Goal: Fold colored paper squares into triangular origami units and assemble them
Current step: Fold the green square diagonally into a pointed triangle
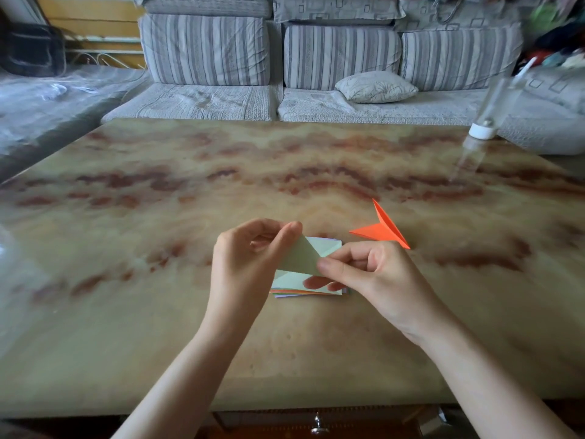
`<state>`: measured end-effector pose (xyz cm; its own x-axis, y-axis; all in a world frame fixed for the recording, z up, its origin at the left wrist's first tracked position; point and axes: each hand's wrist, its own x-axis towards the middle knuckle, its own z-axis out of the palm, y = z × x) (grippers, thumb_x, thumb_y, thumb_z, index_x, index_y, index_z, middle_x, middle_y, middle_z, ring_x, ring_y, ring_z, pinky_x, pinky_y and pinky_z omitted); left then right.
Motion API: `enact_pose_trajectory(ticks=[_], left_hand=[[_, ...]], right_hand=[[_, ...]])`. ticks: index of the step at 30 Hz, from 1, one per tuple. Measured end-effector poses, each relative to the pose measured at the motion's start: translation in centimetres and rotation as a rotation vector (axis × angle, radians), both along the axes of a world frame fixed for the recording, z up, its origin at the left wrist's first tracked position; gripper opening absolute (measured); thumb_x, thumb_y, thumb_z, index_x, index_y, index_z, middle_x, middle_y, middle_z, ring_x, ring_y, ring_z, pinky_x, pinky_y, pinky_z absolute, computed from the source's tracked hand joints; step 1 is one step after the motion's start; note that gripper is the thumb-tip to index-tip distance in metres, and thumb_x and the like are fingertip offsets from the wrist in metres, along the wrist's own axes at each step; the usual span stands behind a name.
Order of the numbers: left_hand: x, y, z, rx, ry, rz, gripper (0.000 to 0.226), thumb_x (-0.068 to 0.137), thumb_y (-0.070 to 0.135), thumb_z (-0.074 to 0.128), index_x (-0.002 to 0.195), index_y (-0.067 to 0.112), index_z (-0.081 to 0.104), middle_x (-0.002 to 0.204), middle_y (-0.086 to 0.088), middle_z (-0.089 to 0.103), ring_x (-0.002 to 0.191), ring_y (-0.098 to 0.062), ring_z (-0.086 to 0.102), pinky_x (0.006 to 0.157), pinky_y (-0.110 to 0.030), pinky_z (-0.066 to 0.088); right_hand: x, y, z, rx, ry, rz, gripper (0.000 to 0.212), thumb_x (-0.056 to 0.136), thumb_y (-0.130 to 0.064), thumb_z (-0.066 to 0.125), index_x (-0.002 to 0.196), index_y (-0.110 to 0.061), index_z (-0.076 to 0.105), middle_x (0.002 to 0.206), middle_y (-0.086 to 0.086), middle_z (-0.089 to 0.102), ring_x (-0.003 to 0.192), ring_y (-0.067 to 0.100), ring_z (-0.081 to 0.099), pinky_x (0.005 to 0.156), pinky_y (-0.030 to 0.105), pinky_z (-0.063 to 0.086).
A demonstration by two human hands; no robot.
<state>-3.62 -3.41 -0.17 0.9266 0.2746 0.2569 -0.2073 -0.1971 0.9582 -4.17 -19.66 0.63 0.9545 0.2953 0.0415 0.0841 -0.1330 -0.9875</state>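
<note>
Pale green paper folded diagonally, pinched by left hand and right hand; orange unit at 1 o'clock, untouched.

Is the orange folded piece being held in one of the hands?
No, the orange folded piece lies alone on the table, while both hands pinch a pale green paper.

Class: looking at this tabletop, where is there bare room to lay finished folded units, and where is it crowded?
Free: the broad left half of the table, and the near strip between the paper stack and the front edge. Crowded: the middle, where the left hand and right hand fold green paper beside the orange unit.
</note>
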Motion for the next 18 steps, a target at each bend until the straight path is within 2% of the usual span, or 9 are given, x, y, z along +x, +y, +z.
enact_pose_trajectory(ticks=[3, 9, 12, 14, 16, 18], left_hand=[[0.0, 0.0, -0.2, 0.001, 0.015, 0.011, 0.016, 0.079, 0.029, 0.073, 0.068, 0.017, 0.072, 0.066, 0.003, 0.072, 0.064, -0.011, 0.064, 0.069, -0.034, 0.052], [0.2, 0.2, -0.3, 0.000, 0.039, 0.028, 0.018, 0.080, 0.030, 0.073, 0.069, 0.016, 0.072, 0.068, 0.001, 0.072, 0.065, -0.011, 0.065, 0.070, -0.036, 0.053], [0.7, 0.9, -0.4, -0.073, 0.043, 0.067, 0.023, 0.078, 0.034, 0.073, 0.070, 0.013, 0.073, 0.070, -0.006, 0.073, 0.072, -0.024, 0.070, 0.070, -0.041, 0.054], [1.3, 1.9, -0.1, -0.149, 0.034, 0.104, 0.022, 0.081, 0.031, 0.072, 0.069, 0.012, 0.073, 0.071, -0.008, 0.073, 0.067, -0.021, 0.066, 0.064, -0.033, 0.049], [1.3, 2.1, 0.2, -0.162, 0.035, 0.081, 0.021, 0.082, 0.027, 0.070, 0.070, 0.010, 0.072, 0.072, -0.014, 0.072, 0.065, -0.016, 0.058, 0.062, -0.028, 0.044], [0.9, 1.4, 0.2, -0.150, 0.055, 0.024, 0.022, 0.082, 0.026, 0.071, 0.072, 0.006, 0.072, 0.078, -0.021, 0.071, 0.065, -0.015, 0.057, 0.064, -0.029, 0.044]], right_hand=[[0.0, -0.2, 0.0, -0.004, -0.005, 0.006, 0.015, 0.086, -0.011, 0.063, 0.083, 0.002, 0.070, 0.078, 0.009, 0.075, 0.072, 0.010, 0.068, 0.069, 0.021, 0.050], [-0.2, -0.3, 0.1, -0.014, -0.043, 0.009, 0.016, 0.088, -0.008, 0.060, 0.082, 0.002, 0.071, 0.078, 0.008, 0.075, 0.074, 0.012, 0.070, 0.072, 0.027, 0.052], [-0.4, -0.7, 0.2, -0.041, -0.057, 0.024, 0.016, 0.087, -0.004, 0.060, 0.077, 0.002, 0.072, 0.075, 0.008, 0.074, 0.068, 0.007, 0.067, 0.069, 0.022, 0.051], [-0.5, -1.0, 0.2, -0.029, -0.081, -0.008, 0.017, 0.086, 0.000, 0.060, 0.074, 0.001, 0.071, 0.074, 0.009, 0.074, 0.064, 0.006, 0.064, 0.066, 0.019, 0.050], [-0.3, -1.2, 0.2, 0.032, -0.091, -0.073, 0.016, 0.086, 0.001, 0.059, 0.075, 0.004, 0.069, 0.074, 0.012, 0.074, 0.063, 0.009, 0.066, 0.066, 0.024, 0.052], [0.1, -1.2, 0.1, 0.075, -0.080, -0.118, 0.016, 0.088, 0.000, 0.056, 0.078, 0.007, 0.068, 0.075, 0.014, 0.073, 0.066, 0.016, 0.068, 0.066, 0.029, 0.053]])
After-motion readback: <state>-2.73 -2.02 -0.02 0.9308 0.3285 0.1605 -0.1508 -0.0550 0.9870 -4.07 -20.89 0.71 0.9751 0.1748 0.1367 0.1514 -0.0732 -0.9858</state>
